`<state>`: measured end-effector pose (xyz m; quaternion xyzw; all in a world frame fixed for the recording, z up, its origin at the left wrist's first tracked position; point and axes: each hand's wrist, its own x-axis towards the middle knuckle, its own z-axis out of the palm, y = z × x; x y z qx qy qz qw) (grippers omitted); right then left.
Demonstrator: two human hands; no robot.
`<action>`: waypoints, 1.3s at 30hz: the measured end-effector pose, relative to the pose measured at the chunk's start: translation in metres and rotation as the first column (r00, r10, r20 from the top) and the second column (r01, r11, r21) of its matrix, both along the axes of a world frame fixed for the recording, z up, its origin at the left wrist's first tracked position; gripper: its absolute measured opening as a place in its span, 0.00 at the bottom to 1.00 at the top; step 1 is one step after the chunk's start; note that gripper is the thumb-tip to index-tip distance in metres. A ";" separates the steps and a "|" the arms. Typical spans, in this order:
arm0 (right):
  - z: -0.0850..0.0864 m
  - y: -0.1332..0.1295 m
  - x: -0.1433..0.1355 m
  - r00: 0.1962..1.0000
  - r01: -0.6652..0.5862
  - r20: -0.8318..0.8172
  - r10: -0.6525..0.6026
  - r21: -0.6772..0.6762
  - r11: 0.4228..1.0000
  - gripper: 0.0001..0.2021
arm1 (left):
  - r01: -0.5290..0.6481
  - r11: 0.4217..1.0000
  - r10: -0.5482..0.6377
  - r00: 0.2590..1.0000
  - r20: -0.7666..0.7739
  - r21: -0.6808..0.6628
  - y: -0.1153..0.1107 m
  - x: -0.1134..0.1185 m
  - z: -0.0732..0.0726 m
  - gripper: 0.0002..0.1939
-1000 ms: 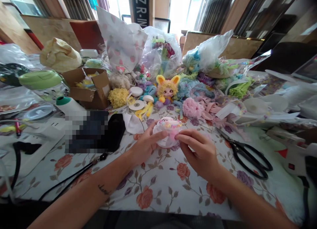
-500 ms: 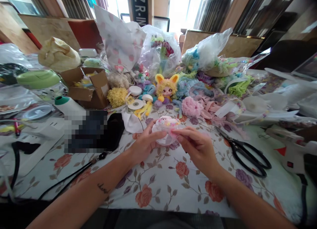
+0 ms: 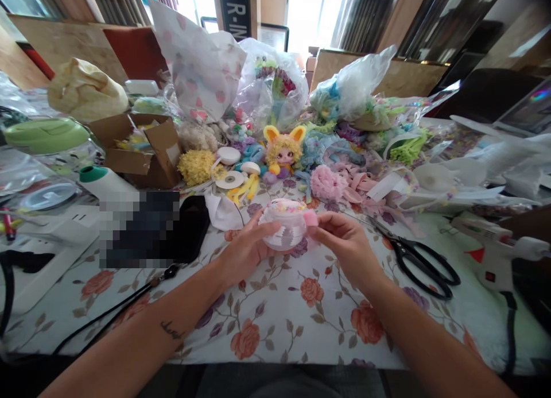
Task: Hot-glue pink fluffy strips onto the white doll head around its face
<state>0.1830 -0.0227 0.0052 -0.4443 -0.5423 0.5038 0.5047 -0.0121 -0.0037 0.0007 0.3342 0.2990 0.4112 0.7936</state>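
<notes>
My left hand [image 3: 257, 237] is closed round a white doll head [image 3: 284, 234], thumb on its near side, just above the flowered tablecloth [image 3: 275, 306]. Small coloured bits and part of a painted face show along the head's far edge. At the head's right side my right hand [image 3: 340, 237] pinches a small piece of pink fabric [image 3: 310, 217] between thumb and fingertips. The pink piece touches the head or lies right beside it; I cannot tell which. Beyond the hands sits a doll with yellow curls and bunny ears [image 3: 284, 151].
Black-handled scissors [image 3: 424, 266] lie right of my right hand, with a glue gun [image 3: 495, 260] farther right. A black phone [image 3: 196, 225] and a thread cone [image 3: 105, 185] are at left. Pink yarn [image 3: 329, 182], a cardboard box [image 3: 142, 157] and plastic bags [image 3: 206, 76] crowd the back.
The doll head has turned, so less of its face and more of its white wrapped side shows. My right hand has shifted slightly right and up. The whole view has moved a little.
</notes>
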 end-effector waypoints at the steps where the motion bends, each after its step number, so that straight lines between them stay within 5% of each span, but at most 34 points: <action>1: 0.001 0.001 0.002 0.999 -0.001 -0.047 0.000 -0.023 1.000 0.09 | -0.014 1.000 0.015 1.000 0.004 -0.004 0.000 0.000 0.001 0.30; 11: 0.007 -0.001 -0.004 0.903 -0.143 -0.427 0.051 -0.187 0.972 0.10 | -0.041 0.999 0.041 0.999 0.020 0.010 0.002 0.002 0.004 0.29; 19: 0.007 -0.007 -0.016 0.907 -0.225 -0.405 0.119 -0.227 0.948 0.08 | -0.025 0.993 0.026 1.000 -0.005 0.112 -0.001 0.005 -0.005 0.30; 28: 0.005 0.002 0.009 0.997 -0.010 -0.080 0.013 0.038 0.999 0.05 | -0.076 0.992 0.088 0.990 -0.113 0.102 0.002 0.002 -0.003 0.28; 32: 0.009 -0.001 0.013 0.976 -0.109 0.206 0.065 0.210 0.971 0.10 | -0.119 0.957 0.197 0.936 -0.292 0.265 0.001 0.000 -0.004 0.28; 36: 0.017 -0.010 0.001 0.856 -0.285 0.512 0.069 0.357 0.890 0.11 | -0.119 0.839 0.417 0.768 -0.486 0.531 -0.001 -0.004 -0.003 0.30; 39: 0.014 -0.013 -0.010 0.816 -0.336 0.577 -0.005 0.481 0.810 0.10 | -0.078 0.764 0.501 0.697 -0.513 0.641 -0.002 -0.005 -0.003 0.33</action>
